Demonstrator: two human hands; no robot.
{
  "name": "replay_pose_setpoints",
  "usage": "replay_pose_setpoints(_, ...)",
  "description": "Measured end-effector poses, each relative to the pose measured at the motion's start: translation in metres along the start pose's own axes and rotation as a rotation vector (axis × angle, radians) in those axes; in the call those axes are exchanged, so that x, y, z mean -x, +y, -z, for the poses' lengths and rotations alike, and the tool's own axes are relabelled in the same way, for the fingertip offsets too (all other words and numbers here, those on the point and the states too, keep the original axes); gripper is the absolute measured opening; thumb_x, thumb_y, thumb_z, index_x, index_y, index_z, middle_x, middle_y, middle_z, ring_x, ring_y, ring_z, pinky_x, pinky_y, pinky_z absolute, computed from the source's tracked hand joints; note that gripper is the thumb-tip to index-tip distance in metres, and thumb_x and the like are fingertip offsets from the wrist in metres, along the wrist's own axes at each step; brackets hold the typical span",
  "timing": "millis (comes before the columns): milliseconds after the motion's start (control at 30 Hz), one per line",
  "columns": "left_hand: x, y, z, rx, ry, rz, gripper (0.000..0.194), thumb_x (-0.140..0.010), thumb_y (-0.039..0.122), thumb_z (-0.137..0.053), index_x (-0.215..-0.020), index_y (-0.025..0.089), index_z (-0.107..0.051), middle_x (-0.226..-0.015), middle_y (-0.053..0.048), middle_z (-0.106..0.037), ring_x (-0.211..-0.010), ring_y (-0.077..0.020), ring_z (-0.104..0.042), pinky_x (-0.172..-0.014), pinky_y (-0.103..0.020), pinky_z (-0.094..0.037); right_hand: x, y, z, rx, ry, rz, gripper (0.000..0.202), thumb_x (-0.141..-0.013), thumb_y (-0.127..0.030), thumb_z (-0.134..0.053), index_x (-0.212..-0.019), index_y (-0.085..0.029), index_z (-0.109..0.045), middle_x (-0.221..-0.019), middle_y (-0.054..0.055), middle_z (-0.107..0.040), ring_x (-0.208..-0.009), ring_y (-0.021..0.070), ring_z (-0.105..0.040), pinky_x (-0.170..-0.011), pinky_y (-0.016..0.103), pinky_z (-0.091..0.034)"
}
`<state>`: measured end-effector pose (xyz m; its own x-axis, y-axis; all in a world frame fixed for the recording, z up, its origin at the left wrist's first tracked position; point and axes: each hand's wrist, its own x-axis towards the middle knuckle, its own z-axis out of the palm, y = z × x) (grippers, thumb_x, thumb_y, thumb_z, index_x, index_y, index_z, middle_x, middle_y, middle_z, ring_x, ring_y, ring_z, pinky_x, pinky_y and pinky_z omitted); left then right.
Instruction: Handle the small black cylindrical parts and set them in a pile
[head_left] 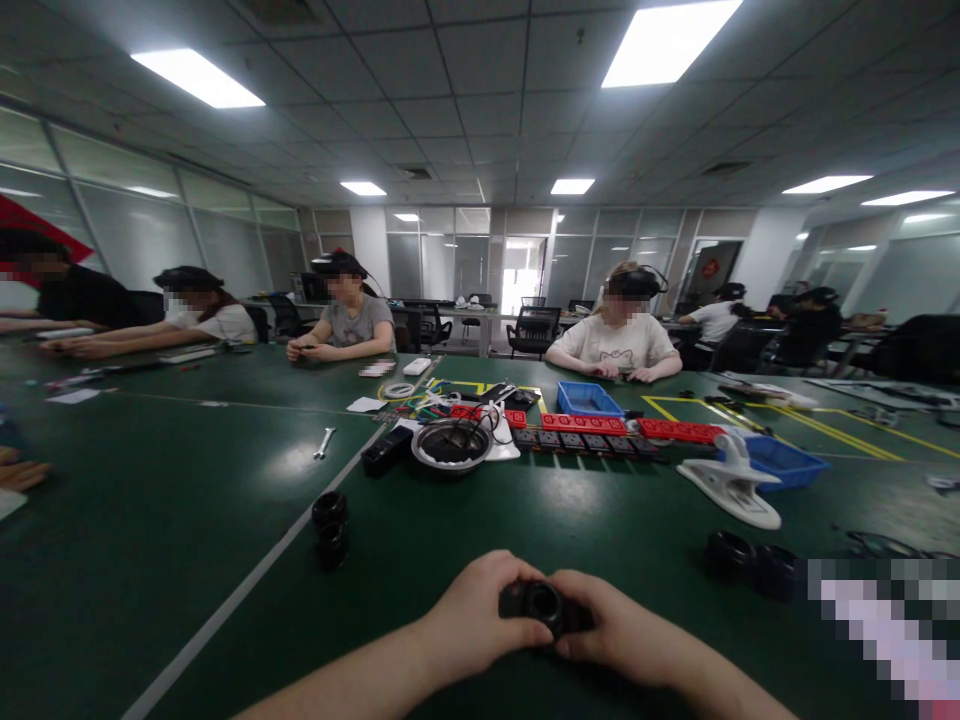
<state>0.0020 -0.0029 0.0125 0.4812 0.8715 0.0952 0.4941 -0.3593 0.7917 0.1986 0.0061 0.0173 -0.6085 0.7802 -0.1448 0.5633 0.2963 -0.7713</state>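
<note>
Close to the table's near edge, my left hand (pixel 480 612) and my right hand (pixel 609 630) meet around a black ring-shaped part (pixel 544 603). Thumb and fingers of the left hand close on its left side, and those of the right hand close on its right side. The part's round opening faces up toward me. Two similar black parts (pixel 331 530) stand one against the other on the green table (pixel 420 560) to the left. On the right lie two more black round parts (pixel 730 555), side by side.
Beyond my hands are a metal bowl (pixel 452 462) with cables, red power strips (pixel 583 424), blue trays (pixel 589 399) and a white clamp-like stand (pixel 731 485). A wrench (pixel 324 443) lies at the left. Several people sit across the table.
</note>
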Motion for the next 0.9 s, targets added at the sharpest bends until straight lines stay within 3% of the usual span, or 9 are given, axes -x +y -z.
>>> replay_pose_setpoints(100,-0.001,0.001,0.001,-0.054,-0.024,-0.018,0.035,-0.063,0.03,-0.073,-0.096,0.023,-0.061,-0.086,0.001,-0.054,-0.078,-0.0156,-0.05,-0.066,-0.023,-0.037,-0.003,0.003,-0.006,0.029,0.044,-0.035,0.032,-0.059,-0.015,-0.065,-0.09,-0.017,-0.057,-0.081,-0.002,-0.057,-0.073,0.0151,-0.052,-0.06,0.022,-0.038)
replay_pose_setpoints(267,0.002,0.005,-0.002,-0.2,0.057,0.019,0.034,-0.064,0.036,-0.072,-0.092,0.021,-0.059,-0.084,0.002,-0.053,-0.078,-0.0162,-0.049,-0.066,-0.024,-0.035,-0.008,0.001,-0.029,0.27,0.307,-0.153,0.035,-0.055,-0.033,-0.071,-0.078,-0.018,-0.05,-0.077,0.001,-0.058,-0.068,0.017,-0.052,-0.056,0.024,-0.034)
replay_pose_setpoints(333,0.002,0.006,-0.002,-0.219,0.072,0.025,0.033,-0.064,0.035,-0.071,-0.092,0.022,-0.059,-0.083,0.002,-0.053,-0.077,-0.016,-0.049,-0.066,-0.024,-0.035,-0.008,-0.002,-0.034,0.317,0.35,-0.17,0.035,-0.057,-0.036,-0.069,-0.079,-0.018,-0.049,-0.078,0.002,-0.06,-0.069,0.0177,-0.053,-0.057,0.025,-0.035)
replay_pose_setpoints(533,0.0,0.002,0.003,-0.141,0.005,-0.008,0.035,-0.064,0.033,-0.072,-0.096,0.024,-0.06,-0.082,0.003,-0.051,-0.074,-0.0143,-0.049,-0.065,-0.022,-0.035,-0.001,-0.006,-0.013,0.107,0.16,-0.004,0.053,-0.058,-0.023,-0.071,-0.107,-0.02,-0.052,-0.103,0.004,-0.058,-0.092,0.0212,-0.053,-0.079,0.03,-0.039)
replay_pose_setpoints(667,-0.002,0.001,0.005,-0.094,-0.042,-0.016,0.038,-0.064,0.032,-0.072,-0.099,0.024,-0.06,-0.082,0.002,-0.05,-0.072,-0.0136,-0.048,-0.062,-0.021,-0.035,0.001,-0.004,0.0,0.022,0.029,0.007,0.034,-0.062,-0.016,-0.064,-0.096,-0.017,-0.059,-0.088,0.001,-0.058,-0.08,0.0176,-0.053,-0.069,0.026,-0.041)
replay_pose_setpoints(800,-0.002,0.002,0.005,-0.083,-0.057,0.002,0.038,-0.062,0.035,-0.073,-0.096,0.023,-0.06,-0.083,0.002,-0.05,-0.07,-0.013,-0.047,-0.059,-0.02,-0.034,-0.005,0.002,-0.006,-0.009,0.057,-0.05,0.029,-0.058,-0.015,-0.067,-0.086,-0.016,-0.058,-0.076,-0.003,-0.056,-0.07,0.0139,-0.051,-0.058,0.021,-0.037)
replay_pose_setpoints(900,-0.001,0.005,0.003,-0.121,0.002,0.051,0.036,-0.062,0.035,-0.072,-0.092,0.021,-0.059,-0.083,0.002,-0.05,-0.07,-0.0136,-0.046,-0.059,-0.021,-0.033,-0.01,0.002,-0.02,0.162,0.214,-0.134,0.027,-0.056,-0.026,-0.07,-0.074,-0.017,-0.051,-0.069,-0.003,-0.055,-0.063,0.0134,-0.048,-0.052,0.021,-0.032)
